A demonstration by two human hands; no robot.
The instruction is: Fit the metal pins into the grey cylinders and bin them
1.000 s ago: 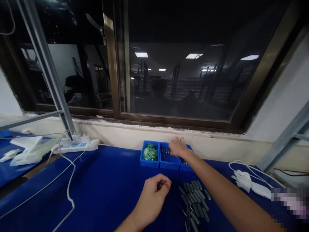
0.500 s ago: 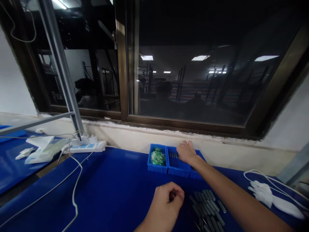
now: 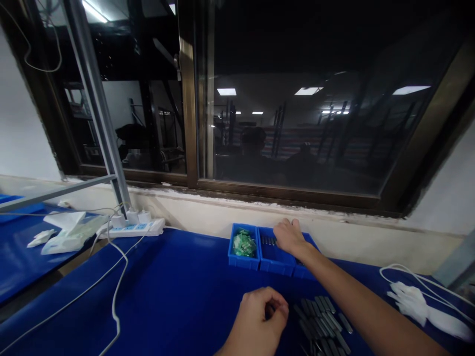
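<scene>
My left hand hovers over the blue table, its thumb and fingers curled together in a pinch. What it holds, if anything, is hidden. My right hand reaches to the back of the middle blue bin, fingers bent downward and fingertips out of sight. A row of small dark metal pieces lies in that bin. The left blue bin holds green-and-clear small parts. Beside my left hand, several dark grey oblong bars lie in rows on the table.
A third blue bin is partly covered by my right arm. White cables run from a power strip at left. Crumpled white material lies at right. A wall and window stand behind the table.
The view has shifted slightly, so the scene sits a little lower and to the right. Both hands keep nearly the same poses and places.
</scene>
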